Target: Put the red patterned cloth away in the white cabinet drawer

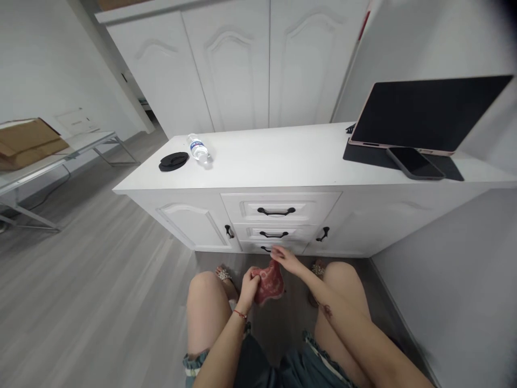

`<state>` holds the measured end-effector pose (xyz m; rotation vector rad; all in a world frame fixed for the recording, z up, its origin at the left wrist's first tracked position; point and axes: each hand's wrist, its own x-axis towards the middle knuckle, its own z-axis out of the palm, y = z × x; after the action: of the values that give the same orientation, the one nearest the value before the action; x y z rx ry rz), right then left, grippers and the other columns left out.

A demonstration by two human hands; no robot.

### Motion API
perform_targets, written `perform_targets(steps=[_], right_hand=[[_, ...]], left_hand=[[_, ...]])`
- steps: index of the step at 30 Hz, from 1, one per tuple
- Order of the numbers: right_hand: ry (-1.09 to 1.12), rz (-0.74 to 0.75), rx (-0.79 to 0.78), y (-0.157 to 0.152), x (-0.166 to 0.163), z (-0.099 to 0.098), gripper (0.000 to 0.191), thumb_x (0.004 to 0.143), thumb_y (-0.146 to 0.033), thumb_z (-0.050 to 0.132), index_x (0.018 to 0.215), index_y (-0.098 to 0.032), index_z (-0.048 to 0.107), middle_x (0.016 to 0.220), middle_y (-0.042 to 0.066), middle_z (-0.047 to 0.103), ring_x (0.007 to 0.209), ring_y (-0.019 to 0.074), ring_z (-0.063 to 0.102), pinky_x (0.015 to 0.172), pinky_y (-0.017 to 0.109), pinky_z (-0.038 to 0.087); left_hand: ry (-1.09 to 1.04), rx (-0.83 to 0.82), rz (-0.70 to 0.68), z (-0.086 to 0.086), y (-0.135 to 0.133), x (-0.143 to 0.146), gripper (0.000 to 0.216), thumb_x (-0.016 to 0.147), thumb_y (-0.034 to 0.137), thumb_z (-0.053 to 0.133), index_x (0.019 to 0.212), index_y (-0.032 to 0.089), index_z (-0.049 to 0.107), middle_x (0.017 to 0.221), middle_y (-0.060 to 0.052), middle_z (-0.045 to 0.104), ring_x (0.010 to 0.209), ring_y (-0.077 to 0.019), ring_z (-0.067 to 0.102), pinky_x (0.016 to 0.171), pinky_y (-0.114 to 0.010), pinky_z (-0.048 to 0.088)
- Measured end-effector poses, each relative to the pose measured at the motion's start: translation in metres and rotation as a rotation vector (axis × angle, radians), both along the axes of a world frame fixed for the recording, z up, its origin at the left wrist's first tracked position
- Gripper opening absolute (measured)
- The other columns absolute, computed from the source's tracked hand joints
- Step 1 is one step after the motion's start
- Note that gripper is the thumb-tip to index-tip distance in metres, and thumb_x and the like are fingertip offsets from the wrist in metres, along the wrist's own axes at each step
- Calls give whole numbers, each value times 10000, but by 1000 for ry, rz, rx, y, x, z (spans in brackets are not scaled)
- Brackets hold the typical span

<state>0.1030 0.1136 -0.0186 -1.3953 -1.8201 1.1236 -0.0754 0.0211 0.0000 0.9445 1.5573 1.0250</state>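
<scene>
Low between my knees, both hands hold a red patterned cloth (270,285). My left hand (249,284) is closed around its left edge, a red string on that wrist. My right hand (284,257) pinches the cloth's top edge, right in front of the bottom drawer handle (266,249) of a white cabinet (363,221). The cloth hangs bunched and loose below my fingers.
On the cabinet top lie a water bottle (198,149) on its side, a black lid (173,161), a tablet (428,114) propped on a dark mat and a phone (414,163). Tall white cupboard doors stand behind. A folding table (48,161) with cardboard is at the left. Grey wood floor.
</scene>
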Motion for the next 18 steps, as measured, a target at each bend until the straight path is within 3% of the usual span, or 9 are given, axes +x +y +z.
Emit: perform_targets(steps=[4, 7, 11, 14, 18], right_hand=[[164, 227, -217, -36, 16, 24, 391, 820, -428, 576, 1147, -217, 608, 1123, 74, 649, 1010, 222, 602, 895, 376, 473], [153, 209, -263, -57, 28, 40, 363, 835, -402, 603, 1134, -197, 595, 1156, 68, 613, 1004, 216, 591, 863, 376, 493], [159, 119, -242, -75, 34, 51, 347, 887, -374, 549, 1158, -155, 548, 1167, 58, 565, 995, 222, 579, 831, 412, 507], [174, 65, -215, -82, 34, 54, 329, 895, -365, 539, 1162, -173, 546, 1181, 65, 560, 997, 208, 576, 838, 405, 505], [204, 27, -171, -84, 35, 59, 320, 903, -357, 529, 1169, -180, 541, 1188, 72, 555, 995, 196, 576, 838, 403, 504]], left_hand=[[-297, 73, 21, 11, -4, -1, 228, 576, 133, 496, 768, 172, 613, 735, 1, 625, 713, -149, 548, 704, -242, 418], [-509, 38, 72, 13, -8, 0, 232, 562, 140, 492, 765, 175, 598, 696, 24, 621, 641, -121, 534, 657, -232, 421], [-555, 25, 57, 18, -12, 3, 173, 551, 141, 501, 694, 172, 592, 642, 40, 593, 598, -97, 519, 657, -223, 429], [-606, -37, -26, 27, -15, 6, 209, 610, 211, 555, 801, 176, 635, 848, -17, 679, 809, -161, 614, 818, -289, 458], [-689, -172, -145, 43, -21, 10, 345, 698, 363, 673, 994, 186, 650, 1105, -79, 673, 1046, -238, 603, 944, -358, 433]])
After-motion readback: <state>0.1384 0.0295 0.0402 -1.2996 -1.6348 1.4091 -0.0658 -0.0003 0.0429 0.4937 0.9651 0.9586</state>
